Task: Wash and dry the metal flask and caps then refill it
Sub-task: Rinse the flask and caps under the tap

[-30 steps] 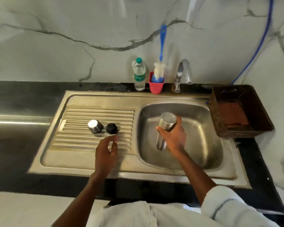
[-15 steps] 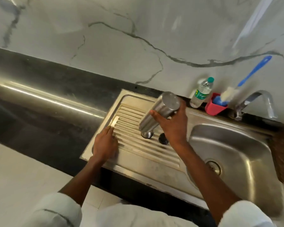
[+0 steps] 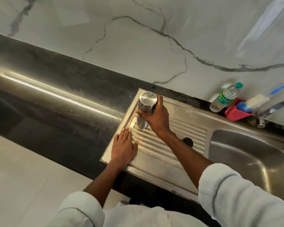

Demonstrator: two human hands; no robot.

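Flask (image 3: 146,108) stands mouth-down on the ribbed drainboard (image 3: 164,145) at its far left corner, closed base facing up. Right hand (image 3: 156,117) wraps its fingers round the flask's middle; left hand (image 3: 123,149) lies flat, fingers straight, pressing on the drainboard's left edge and holding nothing.

The step in hand looks like setting the flask down to drain. To do it well, the rim should sit level across the ribs so the flask does not rock, and the right hand should let go only once the flask stands steady; a tall, narrow, wet metal body tips easily. Keeping it upright over the grooves lets water run toward the basin (image 3: 252,154).

A black cap (image 3: 188,141) sits on the drainboard just right of the right forearm; the second cap is not visible, probably hidden behind that arm.

Whether anything remains inside the flask cannot be told. Basin holds no object that shows. At the far right, a plastic water bottle (image 3: 225,97) with a green cap looks full, likely the refill supply. Beside it a red holder (image 3: 234,112) carries a blue-handled bottle brush (image 3: 256,102), next to the tap (image 3: 269,110). Dark bench (image 3: 64,99) stretches away to the left.
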